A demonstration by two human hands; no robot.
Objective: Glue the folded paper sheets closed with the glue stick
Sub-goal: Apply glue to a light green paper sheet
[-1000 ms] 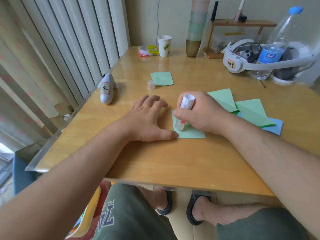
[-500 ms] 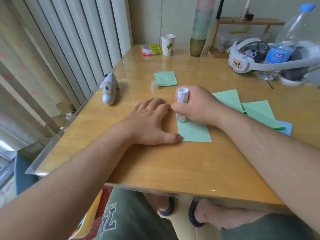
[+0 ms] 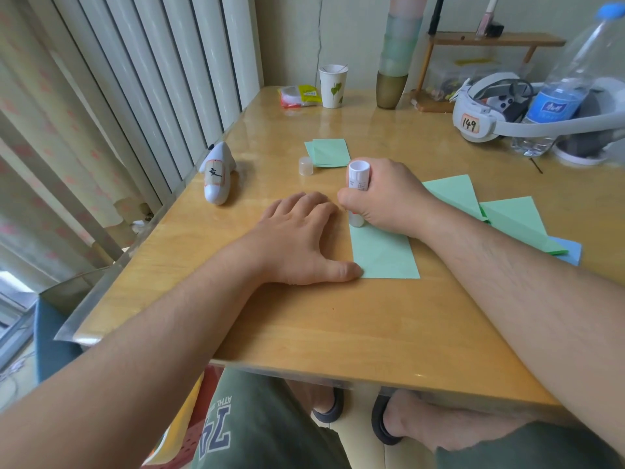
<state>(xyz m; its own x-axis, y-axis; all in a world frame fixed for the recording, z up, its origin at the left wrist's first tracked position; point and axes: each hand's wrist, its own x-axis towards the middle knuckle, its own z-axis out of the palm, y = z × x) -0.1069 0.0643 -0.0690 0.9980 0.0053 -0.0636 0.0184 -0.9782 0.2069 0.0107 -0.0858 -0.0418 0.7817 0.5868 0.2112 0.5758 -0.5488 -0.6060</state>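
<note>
Fingers of your left hand (image 3: 297, 238) lie straight and flat on the glossy wooden table (image 3: 304, 326), with the thumb tip touching the near left corner of the folded pale-green paper sheet (image 3: 384, 255) in front of you. At ten o'clock from that hand a white boat-shaped plastic object with a label (image 3: 218, 174) lies near the table's left edge. At twelve o'clock from it stands a small translucent plastic cap (image 3: 305, 165), and just beyond the cap, at one o'clock, rests a stack of folded green paper sheets (image 3: 328, 152). Far back at twelve o'clock stand a white paper cup with a green leaf print (image 3: 332, 86) and a red-and-yellow snack packet (image 3: 297, 95) beside it.

Your right hand (image 3: 389, 201) curls its fingers round the white cylindrical glue stick (image 3: 357, 176), holding it upright with its lower end on the far left corner of the pale-green sheet. At three o'clock from that hand more folded green sheets (image 3: 514, 218) overlap each other, with a blue sheet (image 3: 571, 252) peeking out under them. At one o'clock sit a white headset marked 149 (image 3: 480, 120) and a clear plastic water bottle with a blue label (image 3: 561, 96).
</note>
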